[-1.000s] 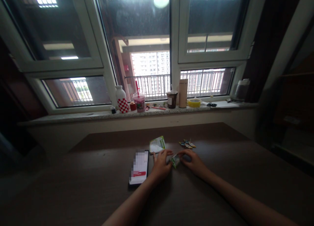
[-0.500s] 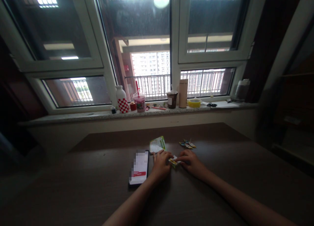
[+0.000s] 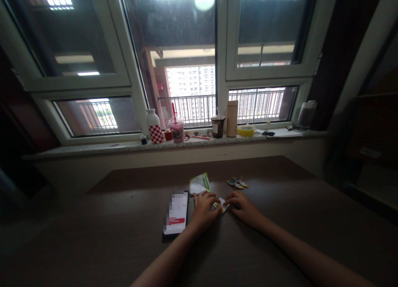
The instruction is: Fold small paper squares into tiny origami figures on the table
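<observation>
Between my hands is a small piece of folded paper [image 3: 222,205], white with yellow and green print, low on the brown table [image 3: 124,258]. My left hand [image 3: 205,208] grips its left side, fingers bent and thumb pressed on it. My right hand [image 3: 241,203] pinches the right edge with its fingertips. Just beyond my left hand lies a stack of printed green-and-white paper sheets [image 3: 199,184]. Farther right sit several small folded paper pieces [image 3: 238,183], pointed and colourful. A phone [image 3: 176,214] with a lit screen lies left of my left forearm.
Along the windowsill [image 3: 130,148] stand a checkered bottle [image 3: 154,127], a pink drink cup [image 3: 177,129], a dark drink cup [image 3: 218,126] and a tan flask [image 3: 231,119]. Yellow tape [image 3: 246,131] and black scissors [image 3: 268,133] lie farther right.
The paper between my hands now shows more white and less yellow and green. My fingers have shifted slightly on it; the phone, the stack and the folded pieces stay put.
</observation>
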A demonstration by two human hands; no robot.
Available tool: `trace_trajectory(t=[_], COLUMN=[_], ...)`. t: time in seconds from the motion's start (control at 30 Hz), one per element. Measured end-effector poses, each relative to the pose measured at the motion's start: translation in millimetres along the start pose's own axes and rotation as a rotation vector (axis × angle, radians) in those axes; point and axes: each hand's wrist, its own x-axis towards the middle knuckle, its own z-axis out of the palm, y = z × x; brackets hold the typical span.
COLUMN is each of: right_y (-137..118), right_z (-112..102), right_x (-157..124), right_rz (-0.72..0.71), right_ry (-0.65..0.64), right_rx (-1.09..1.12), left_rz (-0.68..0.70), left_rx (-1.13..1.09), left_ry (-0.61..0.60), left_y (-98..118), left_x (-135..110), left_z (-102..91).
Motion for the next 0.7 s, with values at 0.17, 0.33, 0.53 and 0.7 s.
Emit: trace_trajectory(t=[0.17,0.33,0.53,0.7], right_y=[1.9,3.8,5.2,6.2], right_z=[0.3,1.7,2.1,2.7], right_x=[0.0,0.3,0.9,0.8], right_rz=[0.002,0.008,0.001,0.003], right_ry=[0.011,0.013,0.015,0.023], right_rx=[0.036,0.041,0.069,0.062], left_rz=[0.008,0.009,0.015,0.002], left_rx=[0.030,0.051,0.074,0.086], left_ry=[0.000,-0.001,0.002,-0.013], left_y=[0.4,0.4,0.5,2.7], left_x=[-0.6,-1.3,-1.1,-1.5], left_z=[0.1,0.0,1.0,-0.5])
